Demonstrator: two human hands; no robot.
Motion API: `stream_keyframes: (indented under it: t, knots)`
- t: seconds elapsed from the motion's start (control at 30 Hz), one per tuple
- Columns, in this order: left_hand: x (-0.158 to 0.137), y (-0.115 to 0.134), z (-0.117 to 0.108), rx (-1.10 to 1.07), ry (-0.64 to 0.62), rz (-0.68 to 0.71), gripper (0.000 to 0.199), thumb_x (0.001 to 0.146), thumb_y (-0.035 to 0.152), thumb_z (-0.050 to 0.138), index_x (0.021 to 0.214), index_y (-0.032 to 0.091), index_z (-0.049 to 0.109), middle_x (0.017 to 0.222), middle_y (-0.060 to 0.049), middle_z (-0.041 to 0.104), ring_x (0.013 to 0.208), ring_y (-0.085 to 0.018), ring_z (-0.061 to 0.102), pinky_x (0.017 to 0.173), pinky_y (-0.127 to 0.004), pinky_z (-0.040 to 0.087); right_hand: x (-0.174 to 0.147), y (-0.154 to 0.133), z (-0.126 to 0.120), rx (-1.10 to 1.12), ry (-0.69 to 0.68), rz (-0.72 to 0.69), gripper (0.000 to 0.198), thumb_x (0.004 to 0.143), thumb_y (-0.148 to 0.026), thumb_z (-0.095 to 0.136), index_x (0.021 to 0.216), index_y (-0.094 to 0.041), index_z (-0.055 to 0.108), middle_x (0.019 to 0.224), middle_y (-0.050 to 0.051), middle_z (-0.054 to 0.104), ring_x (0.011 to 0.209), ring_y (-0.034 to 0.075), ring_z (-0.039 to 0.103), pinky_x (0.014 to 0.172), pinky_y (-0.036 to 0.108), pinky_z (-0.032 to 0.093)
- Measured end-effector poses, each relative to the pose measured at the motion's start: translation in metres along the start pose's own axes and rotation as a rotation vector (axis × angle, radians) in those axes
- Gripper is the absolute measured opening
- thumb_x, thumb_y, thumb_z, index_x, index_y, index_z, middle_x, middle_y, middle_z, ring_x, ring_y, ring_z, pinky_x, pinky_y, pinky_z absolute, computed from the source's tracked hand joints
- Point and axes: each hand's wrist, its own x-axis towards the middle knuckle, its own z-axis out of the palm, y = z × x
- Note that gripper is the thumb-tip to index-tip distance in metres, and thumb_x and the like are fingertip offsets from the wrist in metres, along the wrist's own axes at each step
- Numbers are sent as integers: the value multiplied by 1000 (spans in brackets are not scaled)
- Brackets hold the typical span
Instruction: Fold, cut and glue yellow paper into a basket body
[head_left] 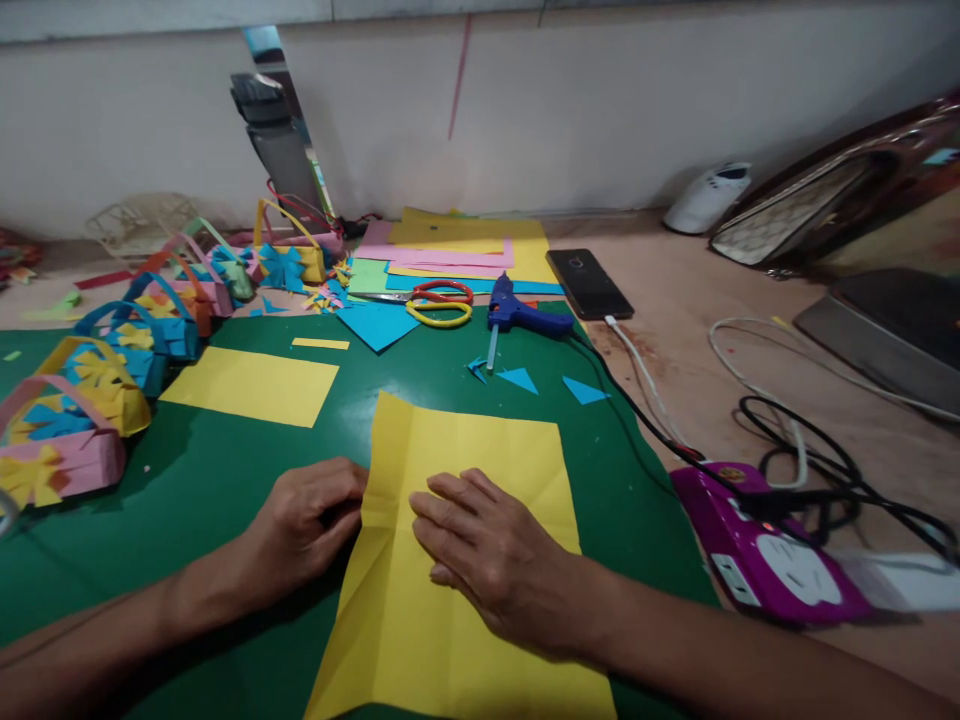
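Observation:
A large sheet of yellow paper (517,450) with several fold creases lies before me on the green mat (247,520). Its left part is bent up along a crease. The fingers of my left hand (300,525) are curled closed at that left edge, pinching it; the fingertips are partly hidden. Flat on the middle of the sheet rests my right hand (495,555), fingers stretched out and holding nothing. Beyond my left hand lies a smaller yellow paper rectangle (251,385), with a narrow yellow strip (320,344) behind it.
Small paper baskets (112,385) with paper flowers line the left side. Scissors (439,302), a blue glue gun (525,315), blue paper scraps (519,379) and a phone (589,283) lie farther back. A purple power strip (757,545) with tangled cables is at right.

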Motion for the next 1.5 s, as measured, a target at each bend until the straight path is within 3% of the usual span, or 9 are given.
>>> stream_keyframes:
  t: [0.2,0.33,0.47,0.67,0.87,1.07,1.3,1.5]
  knots:
    - [0,1,2,95,-45,12,24,89,10,43,70,17,56,68,-3,57,61,-12,51,54,-20,39,0,-1,0,-6,-12,3,21,90,-21,53,108,-11,56,116,11,60,110,26,47,89,43,38]
    - [1,2,-1,59,-86,-162,22,90,18,42,80,18,62,73,-5,62,65,-14,57,59,-22,43,0,-2,-1,-7,-10,3,21,91,-21,50,109,-12,56,114,11,61,111,25,46,89,43,38]
    - [6,5,-6,-53,-22,-385,22,90,28,46,85,19,66,79,-3,66,70,-17,61,63,-22,45,0,-2,-1,-10,-15,-1,21,91,-22,51,109,-12,55,114,11,61,110,25,47,88,41,38]
    - [14,5,-12,-185,35,-566,31,89,38,47,71,16,61,59,1,52,55,-12,46,51,-20,37,2,0,-2,-15,-38,-22,22,91,-23,51,109,-12,55,116,11,61,108,24,48,86,41,38]
    - [36,-6,-15,-420,-2,-719,30,81,42,57,67,16,55,50,4,47,45,-8,39,44,-18,30,4,2,-4,-13,-59,-41,24,91,-26,52,109,-11,55,115,10,61,104,24,48,85,40,37]
    - [53,-13,-15,-546,-85,-748,28,73,37,67,60,16,52,46,6,46,42,-6,37,41,-17,29,6,4,-4,-18,-66,-71,20,91,-28,53,102,-13,57,112,10,61,103,23,48,82,38,38]
    - [49,-19,-16,-552,-95,-753,28,74,40,66,66,17,51,47,6,48,41,-8,44,42,-18,33,5,4,-3,-4,-43,-60,20,90,-27,54,102,-12,57,112,11,61,105,23,49,84,39,38]
    - [47,-19,-18,-503,-120,-691,29,79,41,63,67,17,53,52,5,50,45,-8,47,45,-18,36,5,4,2,-53,13,27,35,91,-35,52,113,-9,54,124,15,57,114,27,46,91,44,36]
